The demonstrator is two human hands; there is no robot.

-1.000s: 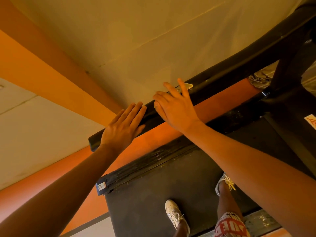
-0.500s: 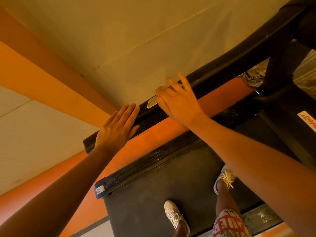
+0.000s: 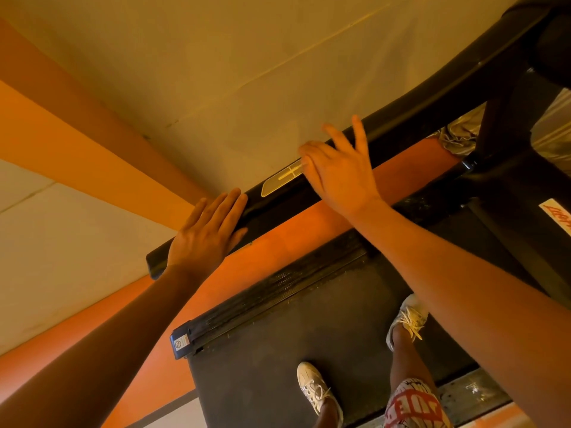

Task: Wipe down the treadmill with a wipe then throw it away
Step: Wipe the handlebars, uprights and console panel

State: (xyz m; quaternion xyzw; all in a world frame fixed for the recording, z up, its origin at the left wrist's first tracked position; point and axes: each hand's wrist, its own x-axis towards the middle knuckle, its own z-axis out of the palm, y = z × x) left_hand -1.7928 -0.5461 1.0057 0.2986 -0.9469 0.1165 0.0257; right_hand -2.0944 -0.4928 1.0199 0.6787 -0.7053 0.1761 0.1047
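On the treadmill (image 3: 278, 291), at its black handrail (image 3: 417, 115) | left hand (image 3: 204, 239) lay flat near the rail's end, fingers straight | right hand (image 3: 336, 174) touched the rail farther along, fingers spread, two lifted | silver plate (image 3: 279, 180) between them bore a cross | corner sticker (image 3: 181, 342): prohibition sign | red-lettered label (image 3: 559, 219) unreadable | two shoes (image 3: 315, 387) on belt (image 3: 262, 366).
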